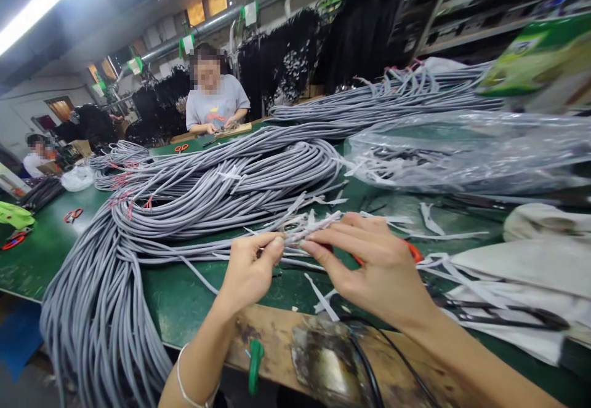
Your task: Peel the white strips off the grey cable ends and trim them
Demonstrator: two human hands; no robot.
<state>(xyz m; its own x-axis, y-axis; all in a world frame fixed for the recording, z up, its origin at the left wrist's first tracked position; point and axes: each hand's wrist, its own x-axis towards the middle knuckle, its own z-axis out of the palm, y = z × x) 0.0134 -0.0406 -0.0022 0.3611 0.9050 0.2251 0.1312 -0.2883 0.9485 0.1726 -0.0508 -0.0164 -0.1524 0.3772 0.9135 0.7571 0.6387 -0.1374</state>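
The held ends of the wires are partly covered by the fingers of both hands. The green packet is blurred and cut off by the right edge. The contents of the clear plastic bag cannot be made out fully.

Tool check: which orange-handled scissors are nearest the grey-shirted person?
The orange-handled scissors across the green table, beyond the grey cables; other orange handles lie farther from that person.
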